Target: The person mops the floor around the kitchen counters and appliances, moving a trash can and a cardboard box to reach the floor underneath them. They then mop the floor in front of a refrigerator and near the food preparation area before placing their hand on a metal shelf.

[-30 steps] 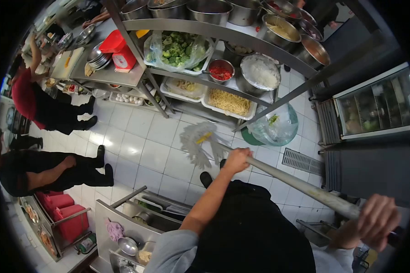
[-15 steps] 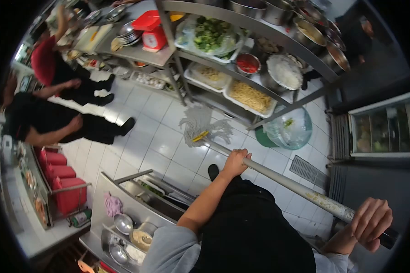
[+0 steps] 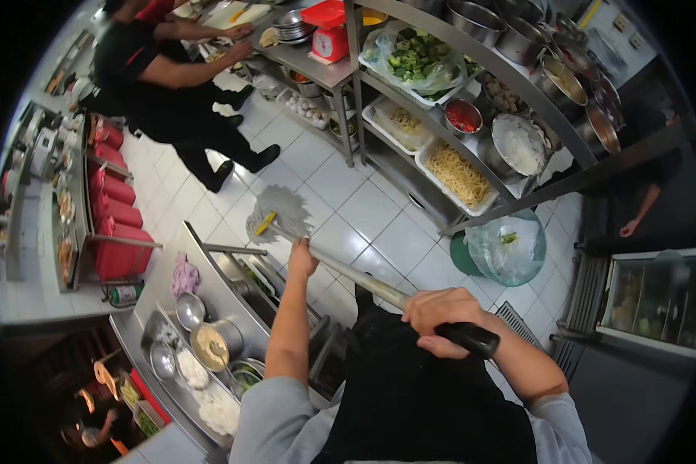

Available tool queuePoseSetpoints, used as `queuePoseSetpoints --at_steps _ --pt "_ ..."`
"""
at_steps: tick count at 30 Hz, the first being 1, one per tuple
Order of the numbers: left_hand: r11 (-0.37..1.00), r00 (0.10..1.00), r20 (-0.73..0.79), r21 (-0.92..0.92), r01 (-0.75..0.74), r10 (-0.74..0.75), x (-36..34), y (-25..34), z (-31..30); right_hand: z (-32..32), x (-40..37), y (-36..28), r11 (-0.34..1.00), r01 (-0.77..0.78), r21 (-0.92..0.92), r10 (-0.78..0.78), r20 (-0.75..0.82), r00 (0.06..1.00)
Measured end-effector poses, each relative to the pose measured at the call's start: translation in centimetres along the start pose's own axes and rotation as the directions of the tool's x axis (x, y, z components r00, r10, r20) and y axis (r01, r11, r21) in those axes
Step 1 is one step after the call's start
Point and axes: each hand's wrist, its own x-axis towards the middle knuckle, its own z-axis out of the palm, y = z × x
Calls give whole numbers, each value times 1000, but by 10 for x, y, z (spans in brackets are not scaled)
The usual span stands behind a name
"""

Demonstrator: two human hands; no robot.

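Observation:
A mop (image 3: 356, 274) with a long pale handle runs from my waist out over the tiled floor. My left hand (image 3: 301, 259) is wrapped round the handle low down, not far above the yellow clamp. Near the black end grip, my right hand (image 3: 443, 315) is closed on the upper handle. The grey string mop head (image 3: 286, 216) lies spread on the white tiles, between the steel counter and the shelf rack.
A green bin (image 3: 462, 255) with a clear plastic liner stands by the steel rack (image 3: 390, 166) of food trays. A person in black (image 3: 162, 100) stands at the far left table. A steel counter (image 3: 155, 301) with pans is at my left. A floor drain grate (image 3: 518, 325) lies right.
The mop head has swept left across the floor. My left hand has moved left and forward; my right hand has come in towards my body. The people at left have shifted towards the table.

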Motion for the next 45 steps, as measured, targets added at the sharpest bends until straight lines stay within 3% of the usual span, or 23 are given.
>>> queuePoseSetpoints --at_steps 2,4,6,8,10,12,14,16,18,20,21,22,24,28,30,31,34,35,36,39,40,42,45 --pt "995 999 -8 96 34 -34 -6 15 4 -6 -21 0 1000 15 -14 -15 40 999" --pt "970 961 237 230 85 -140 -22 50 5 -18 -48 -13 999 -30 -24 33 105 994" --pt "985 984 159 162 56 -82 -46 78 33 -43 -71 -48 998 -45 -39 49 126 991" --pt "989 992 78 107 -103 95 -62 114 73 -75 -92 -87 998 -23 -51 27 90 996" --pt "993 996 42 -91 -79 83 -90 197 66 -117 -91 -143 995 -84 -59 94 175 980" --pt "981 997 37 -185 -55 62 -120 260 76 -149 -96 -179 999 -7 39 2 147 989" --pt "947 992 2 -297 -122 129 -156 307 93 -182 -92 -215 990 20 143 -57 257 965" --pt "899 986 57 -421 -120 158 -193 346 106 -211 -82 -245 973 31 230 -133 444 886" --pt "860 965 147 -496 -119 218 -230 375 120 -233 -60 -263 939 -134 316 -151 732 664" --pt "818 927 156 -536 -210 340 -258 387 144 -229 -69 -270 919 -170 355 -183 768 614" --pt "808 917 179 -552 -206 356 -264 392 148 -224 -89 -274 902 -151 404 -124 580 805" --pt "799 907 200 -566 -202 371 -269 394 152 -220 -107 -274 887 -117 446 -53 351 935" --pt "818 915 186 -536 -210 357 -274 392 160 -211 -130 -275 920 37 390 -91 122 988" --pt "881 973 -78 -414 -229 216 -282 363 160 -171 -131 -285 934 -49 353 -47 258 965" --pt "881 925 -299 -338 -331 234 -268 349 139 -143 -133 -273 918 -33 395 -83 272 959" --pt "916 925 -321 -272 -295 203 -260 328 146 -129 -135 -268 929 -15 371 -89 263 961" --pt "951 926 -322 -165 -260 198 -227 259 147 -79 -151 -247 970 18 244 -51 129 990" --pt "989 953 -296 -116 -95 57 -216 249 137 -79 -151 -228 968 22 248 -82 233 969" --pt "986 930 -367 -148 -81 21 -207 234 132 -70 -150 -220 985 -58 160 17 242 970" --pt "972 935 -318 -220 88 -156 -178 182 134 -49 -171 -167 1000 -31 -2 31 186 982" --pt "970 932 -323 -227 90 -162 -173 179 132 -46 -182 -148 999 -26 -26 30 145 989" --pt "993 952 -285 -65 100 -114 -168 179 126 -50 -198 -121 1000 18 6 -18 109 994" --pt "996 981 -173 -33 83 -87 -174 220 123 -68 -211 -142 999 40 16 -41 86 995"
